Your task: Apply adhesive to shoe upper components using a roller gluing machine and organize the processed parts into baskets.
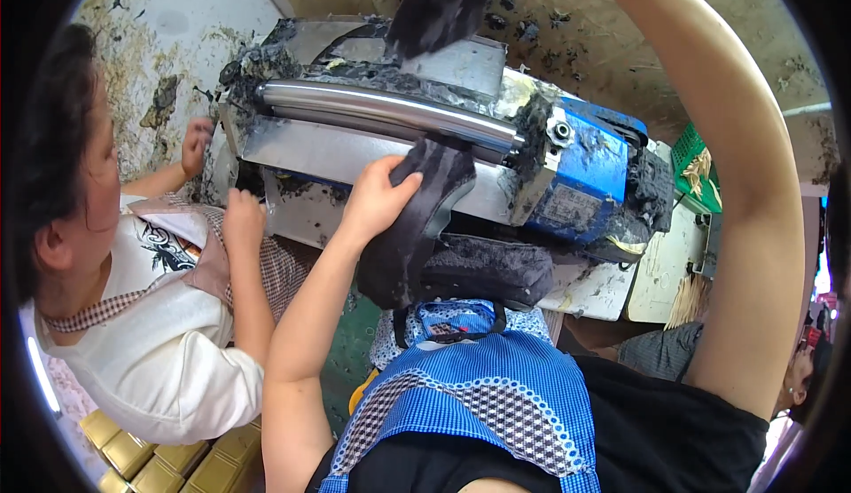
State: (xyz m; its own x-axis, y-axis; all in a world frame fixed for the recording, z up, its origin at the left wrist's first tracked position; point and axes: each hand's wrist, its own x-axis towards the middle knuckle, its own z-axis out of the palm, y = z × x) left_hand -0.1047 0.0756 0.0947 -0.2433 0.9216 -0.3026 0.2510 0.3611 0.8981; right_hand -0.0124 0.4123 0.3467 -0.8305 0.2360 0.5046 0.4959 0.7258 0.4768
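My left hand (377, 199) grips a dark, floppy sheet of dough (417, 218) that hangs from under the steel roller (390, 110) of a blue and silver rolling machine (581, 174). A heap of folded dark sheet (487, 267) lies below it. My right arm (736, 174) arches up over the machine; its hand is out of the picture at the top, near a dark slab (443, 1) standing at the machine's top.
Another person (151, 316) in a white shirt sits at the left, both hands (222, 183) at the machine's left end. Gold-coloured tins (160, 462) sit lower left. A green basket (691, 160) and white tray (660, 271) stand to the right.
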